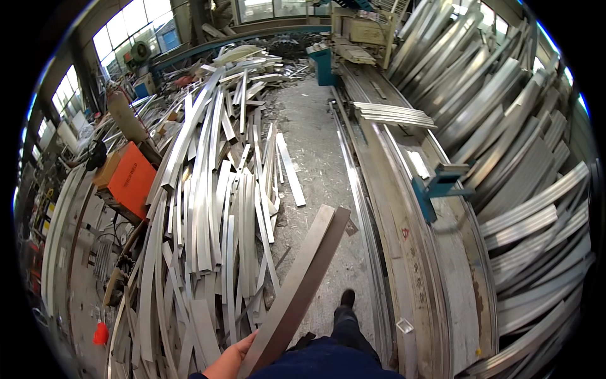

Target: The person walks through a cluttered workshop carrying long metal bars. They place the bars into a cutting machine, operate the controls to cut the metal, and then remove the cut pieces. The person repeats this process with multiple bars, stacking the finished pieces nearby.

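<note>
My left hand [232,360] comes in at the lower edge, closed around the near left side of a long metal profile [287,290]. This profile slants up and away to the right in front of my body. One of its long faces is light grey and another is dark brown. Whether it is one piece or two laid together, I cannot tell. My right hand is not in view. Beside the held profile, on the left, lies a large heap of silvery metal profiles [205,208]. A flat strip [290,170] rests on the floor at the heap's edge.
A walkway [315,139] runs ahead, with my shoe [347,298] on it. On the right stretches a long machine bed [404,240] with a teal bracket [435,189]. Profiles [492,107] lean in stacks beyond it. An orange box [131,180] stands left.
</note>
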`<state>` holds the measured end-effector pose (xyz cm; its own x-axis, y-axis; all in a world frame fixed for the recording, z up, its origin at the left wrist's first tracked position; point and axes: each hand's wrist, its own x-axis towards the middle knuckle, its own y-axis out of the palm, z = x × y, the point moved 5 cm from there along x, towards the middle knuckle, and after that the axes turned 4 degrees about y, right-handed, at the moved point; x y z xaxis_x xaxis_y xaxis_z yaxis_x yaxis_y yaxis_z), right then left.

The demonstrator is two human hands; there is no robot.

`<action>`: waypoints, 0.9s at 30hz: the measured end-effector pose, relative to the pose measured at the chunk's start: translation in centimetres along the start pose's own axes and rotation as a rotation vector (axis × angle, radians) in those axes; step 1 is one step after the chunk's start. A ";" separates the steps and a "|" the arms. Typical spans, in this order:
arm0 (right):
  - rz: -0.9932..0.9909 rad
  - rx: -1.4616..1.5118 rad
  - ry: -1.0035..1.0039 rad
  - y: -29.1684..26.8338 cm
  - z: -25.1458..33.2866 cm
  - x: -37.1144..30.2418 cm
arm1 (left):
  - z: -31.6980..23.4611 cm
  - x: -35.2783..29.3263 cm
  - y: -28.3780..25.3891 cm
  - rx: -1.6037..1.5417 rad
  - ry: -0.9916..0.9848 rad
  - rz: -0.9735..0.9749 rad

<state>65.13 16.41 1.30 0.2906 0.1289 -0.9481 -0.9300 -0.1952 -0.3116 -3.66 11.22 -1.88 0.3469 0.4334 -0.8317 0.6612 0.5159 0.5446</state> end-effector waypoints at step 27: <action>0.117 -0.772 -0.873 20.1 119.6 0.8 | -68.7 27.4 27.0 -0.524 0.349 0.092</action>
<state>19.79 128.91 1.81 -0.3198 0.6364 -0.7019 -0.4701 -0.7498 -0.4657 -21.99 87.81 -2.61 0.0914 0.6628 -0.7432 0.1948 0.7200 0.6660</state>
